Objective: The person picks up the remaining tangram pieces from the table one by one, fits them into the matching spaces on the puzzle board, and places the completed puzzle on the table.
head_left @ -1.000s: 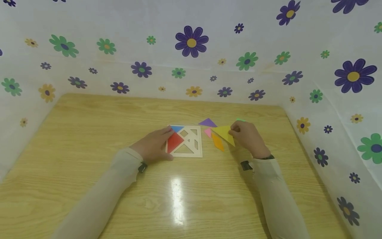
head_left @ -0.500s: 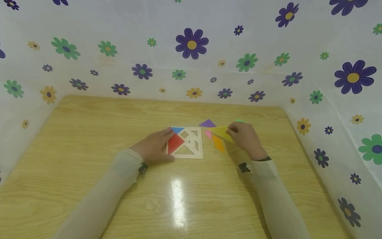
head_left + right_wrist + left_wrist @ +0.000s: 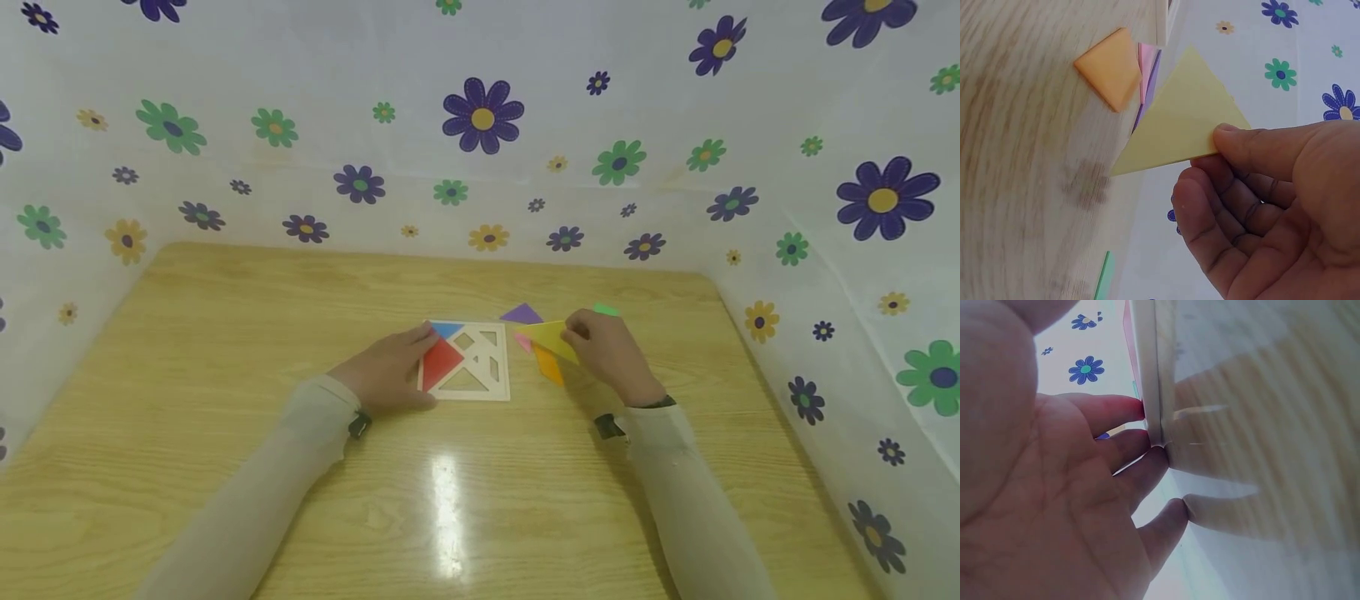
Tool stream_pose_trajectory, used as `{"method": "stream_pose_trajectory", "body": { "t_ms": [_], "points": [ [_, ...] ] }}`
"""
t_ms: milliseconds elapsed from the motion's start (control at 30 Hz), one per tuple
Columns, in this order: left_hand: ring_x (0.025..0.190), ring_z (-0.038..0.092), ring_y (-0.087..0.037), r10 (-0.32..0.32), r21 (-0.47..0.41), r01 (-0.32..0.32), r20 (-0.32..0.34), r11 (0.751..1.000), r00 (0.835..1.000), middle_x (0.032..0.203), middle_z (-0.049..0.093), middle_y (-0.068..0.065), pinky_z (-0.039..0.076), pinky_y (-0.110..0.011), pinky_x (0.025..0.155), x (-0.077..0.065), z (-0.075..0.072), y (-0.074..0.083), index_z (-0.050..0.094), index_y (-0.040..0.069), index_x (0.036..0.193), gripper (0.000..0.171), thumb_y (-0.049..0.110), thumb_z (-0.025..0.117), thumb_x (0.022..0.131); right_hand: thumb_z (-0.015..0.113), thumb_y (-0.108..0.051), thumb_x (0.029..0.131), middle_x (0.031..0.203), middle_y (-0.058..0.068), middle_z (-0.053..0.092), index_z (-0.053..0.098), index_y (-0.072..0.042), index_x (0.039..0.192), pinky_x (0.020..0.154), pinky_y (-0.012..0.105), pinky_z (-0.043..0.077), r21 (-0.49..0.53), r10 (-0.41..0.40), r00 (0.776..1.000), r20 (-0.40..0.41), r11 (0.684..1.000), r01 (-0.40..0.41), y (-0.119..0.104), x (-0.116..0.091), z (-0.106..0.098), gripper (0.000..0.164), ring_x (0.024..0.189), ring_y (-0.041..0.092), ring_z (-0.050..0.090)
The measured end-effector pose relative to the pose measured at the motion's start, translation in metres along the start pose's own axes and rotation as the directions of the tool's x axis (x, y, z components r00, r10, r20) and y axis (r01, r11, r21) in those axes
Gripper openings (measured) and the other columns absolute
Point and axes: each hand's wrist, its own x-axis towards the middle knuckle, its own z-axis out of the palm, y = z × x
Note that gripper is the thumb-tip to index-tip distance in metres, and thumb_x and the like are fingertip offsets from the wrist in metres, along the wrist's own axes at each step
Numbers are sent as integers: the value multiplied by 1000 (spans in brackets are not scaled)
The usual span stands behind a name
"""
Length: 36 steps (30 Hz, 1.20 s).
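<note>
My left hand rests along the left side of a white tangram tray, its fingertips touching the edge. In the left wrist view, the fingers meet the tray's side and the tabletop. A red triangle and a blue triangle lie in the tray's left recesses; other recesses show bare. My right hand pinches a large yellow triangle between thumb and fingers, raised off the table. Below it lie a pink triangle, an orange parallelogram and a purple triangle.
A green piece lies behind my right hand, partly hidden. The wooden table is bounded at the back and sides by a white flowered cloth. A bright reflection shows on the near tabletop.
My right hand has moved slightly left with the yellow triangle, which has tilted and now covers more of the pink one. More of the green piece shows. The left hand stays at the tray.
</note>
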Motion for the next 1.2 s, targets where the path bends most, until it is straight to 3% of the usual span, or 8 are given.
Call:
{"method": "stream_pose_trajectory", "body": {
  "t_ms": [133,367,600,867,1200],
  "points": [
    [158,19,-29,-8,-4,8,4,1000,1000,173,13,-5,23,-45,127,0,0,0,23,12,166,102,53,75,88,63,-16,104,99,13,72,70,-1,111,80,42,54,-11,-17,1000,-12,1000,17,-1,0,0,18,83,25,59],
    [158,20,-30,11,8,-11,-3,1000,1000,173,16,-7,23,-44,127,0,-1,0,25,9,164,93,51,67,92,63,-13,103,91,10,68,69,-4,104,77,40,51,5,-76,995,-58,997,77,-1,-1,1,11,80,25,56],
    [157,21,-34,39,9,-38,-17,999,999,172,17,-11,22,-47,127,1,-2,-2,27,6,163,83,41,65,98,62,-13,104,101,13,72,70,-2,107,83,45,55,5,-55,997,-57,998,56,1,-1,2,14,87,27,61],
    [157,21,-32,43,10,-43,-20,999,999,172,17,-9,22,-47,127,3,-2,-4,27,9,164,82,41,65,99,62,-12,103,112,20,73,69,4,117,89,50,57,-23,-47,996,-72,999,46,1,-2,-1,22,94,32,66],
    [156,24,-34,42,-3,-42,-35,999,999,172,20,-9,23,-49,127,4,-1,-7,30,9,163,81,40,66,98,62,-13,104,111,19,73,69,3,117,87,50,57,-37,-42,997,-58,999,40,0,-1,-3,22,92,31,65]
  ]
}}
